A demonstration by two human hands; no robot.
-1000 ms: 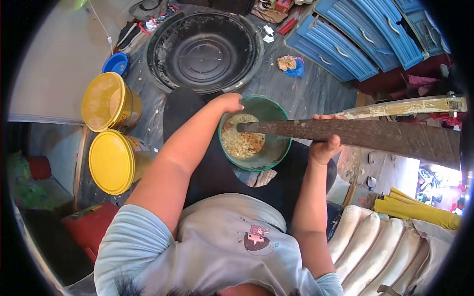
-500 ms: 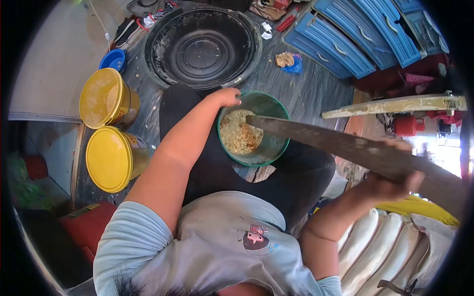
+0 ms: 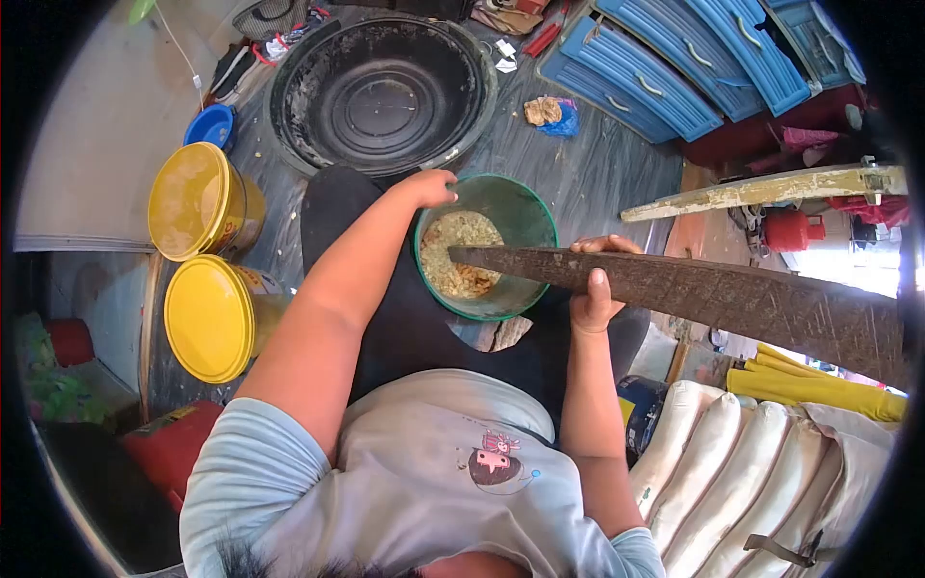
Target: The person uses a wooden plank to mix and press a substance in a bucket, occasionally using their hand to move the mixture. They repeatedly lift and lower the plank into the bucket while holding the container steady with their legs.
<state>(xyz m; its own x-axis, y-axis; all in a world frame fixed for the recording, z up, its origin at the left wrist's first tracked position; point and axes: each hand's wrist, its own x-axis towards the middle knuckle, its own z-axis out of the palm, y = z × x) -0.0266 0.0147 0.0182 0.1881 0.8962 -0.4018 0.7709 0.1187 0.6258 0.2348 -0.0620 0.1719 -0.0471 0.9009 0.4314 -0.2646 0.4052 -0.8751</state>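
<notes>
Between my legs stands a green bucket point(image 3: 525, 207), holding a pale, crumbly mix point(image 3: 467, 231) with some orange-brown bits. My left hand point(image 3: 431, 189) grips the bucket's upper left rim. A long dark wooden plank point(image 3: 703, 294) slants in from the right, its narrow tip down in the mix. My right hand point(image 3: 599, 279) is wrapped round the plank just right of the bucket, thumb on the near side and fingers on the far side.
A large black basin point(image 3: 381, 106) lies ahead. Two yellow-lidded buckets point(image 3: 205, 318) and a blue bowl point(image 3: 210, 126) stand at the left. Blue drawers point(image 3: 631, 77) are at the upper right, a white ridged cushion point(image 3: 718, 462) at the lower right.
My right hand has moved left, nearer the bucket, and holds the plank closer to its tip. The plank's tip has shifted left in the mix. My left hand stays on the rim.
</notes>
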